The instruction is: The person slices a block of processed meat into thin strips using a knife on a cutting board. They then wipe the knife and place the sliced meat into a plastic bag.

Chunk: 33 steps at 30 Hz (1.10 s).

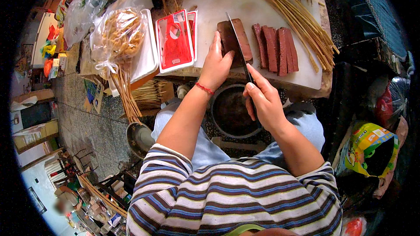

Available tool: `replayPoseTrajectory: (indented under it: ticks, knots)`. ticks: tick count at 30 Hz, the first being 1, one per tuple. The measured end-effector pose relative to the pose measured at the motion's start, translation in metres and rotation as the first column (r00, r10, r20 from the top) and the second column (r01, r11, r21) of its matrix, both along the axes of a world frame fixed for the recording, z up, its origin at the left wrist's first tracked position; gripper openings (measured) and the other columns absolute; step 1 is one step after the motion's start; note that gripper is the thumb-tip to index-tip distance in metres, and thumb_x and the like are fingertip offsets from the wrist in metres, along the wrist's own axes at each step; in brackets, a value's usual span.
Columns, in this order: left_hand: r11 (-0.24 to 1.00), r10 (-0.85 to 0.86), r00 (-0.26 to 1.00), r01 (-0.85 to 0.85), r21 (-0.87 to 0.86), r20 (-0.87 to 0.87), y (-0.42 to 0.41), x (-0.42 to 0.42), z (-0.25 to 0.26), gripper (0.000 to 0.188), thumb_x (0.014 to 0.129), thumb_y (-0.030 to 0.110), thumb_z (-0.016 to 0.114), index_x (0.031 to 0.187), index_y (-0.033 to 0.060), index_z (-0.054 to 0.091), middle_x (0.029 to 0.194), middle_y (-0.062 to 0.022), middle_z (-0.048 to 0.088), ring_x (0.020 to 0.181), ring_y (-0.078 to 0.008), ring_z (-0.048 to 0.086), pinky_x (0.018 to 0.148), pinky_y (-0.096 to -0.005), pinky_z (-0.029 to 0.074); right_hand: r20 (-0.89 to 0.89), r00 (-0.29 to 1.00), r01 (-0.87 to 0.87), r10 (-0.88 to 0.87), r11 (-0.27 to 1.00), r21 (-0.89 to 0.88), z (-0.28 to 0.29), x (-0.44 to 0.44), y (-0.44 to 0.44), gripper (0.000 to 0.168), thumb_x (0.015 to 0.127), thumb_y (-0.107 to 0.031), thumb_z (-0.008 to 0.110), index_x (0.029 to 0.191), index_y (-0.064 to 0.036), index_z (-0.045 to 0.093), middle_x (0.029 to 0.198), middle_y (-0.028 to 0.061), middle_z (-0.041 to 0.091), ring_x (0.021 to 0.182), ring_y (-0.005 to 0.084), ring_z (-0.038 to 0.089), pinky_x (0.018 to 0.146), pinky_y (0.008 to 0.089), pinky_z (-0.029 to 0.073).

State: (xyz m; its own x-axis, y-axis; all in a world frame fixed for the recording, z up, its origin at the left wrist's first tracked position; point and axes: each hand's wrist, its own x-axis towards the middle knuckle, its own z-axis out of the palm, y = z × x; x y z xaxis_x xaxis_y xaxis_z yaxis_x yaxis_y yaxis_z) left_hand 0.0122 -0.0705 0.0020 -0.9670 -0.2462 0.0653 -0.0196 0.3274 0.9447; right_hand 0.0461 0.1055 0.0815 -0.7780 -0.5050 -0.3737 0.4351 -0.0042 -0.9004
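Note:
A dark reddish-brown block, which looks like blood curd, lies on a white cutting board. My left hand holds its left side, fingers along the edge and thumb at the near end. In my right hand is the dark handle of a long knife. The blade runs lengthwise over the block, with a paler section on its right; how deep it sits cannot be told. Just right of the block, several cut strips of the same reddish-brown food lie side by side.
Bamboo skewers lie loose at the board's right. Red-and-white packages and a plastic bag of skewered food on a white tray sit leftward. Below the table edge, a black basin stands between the knees. Another person appears lower left.

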Motion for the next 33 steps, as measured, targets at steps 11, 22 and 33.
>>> replayPoseTrajectory:
  ticks: [11,22,33]
  knots:
    - [0.998,0.015,1.000,-0.014,-0.057,0.014,0.002,0.002,0.006,0.066,0.083,0.010,0.054,0.136,-0.0108,0.020,0.137,-0.0300,0.032,0.129,-0.0356,0.033,0.105,-0.0353,0.029,0.011,1.000,0.008,-0.008,1.000,0.003,0.005,0.003,0.001,0.047,0.094,-0.012,0.043,0.139,-0.005,0.032,0.078,0.0028,0.051,0.044,0.0073,0.045,0.036,0.0203,0.036]
    - [1.000,0.008,1.000,-0.008,-0.017,0.015,0.002,0.000,0.002,0.067,0.083,0.010,0.054,0.136,-0.0115,0.019,0.139,-0.0292,0.029,0.131,-0.0342,0.030,0.107,-0.0349,0.026,-0.085,0.996,0.003,-0.001,1.000,0.026,-0.011,-0.004,-0.004,0.047,0.093,-0.011,0.042,0.138,-0.003,0.032,0.077,0.0030,0.051,0.044,0.0077,0.045,0.036,0.0205,0.035]
    - [0.999,0.000,0.999,0.002,-0.055,0.033,0.002,0.002,0.007,0.068,0.083,0.013,0.055,0.135,-0.0123,0.020,0.138,-0.0305,0.029,0.130,-0.0367,0.030,0.108,-0.0359,0.025,-0.057,0.997,0.055,-0.052,0.997,0.045,-0.025,-0.022,-0.011,0.037,0.091,-0.017,0.050,0.122,-0.003,0.035,0.073,0.0061,0.054,0.044,0.0115,0.048,0.036,0.0244,0.037]
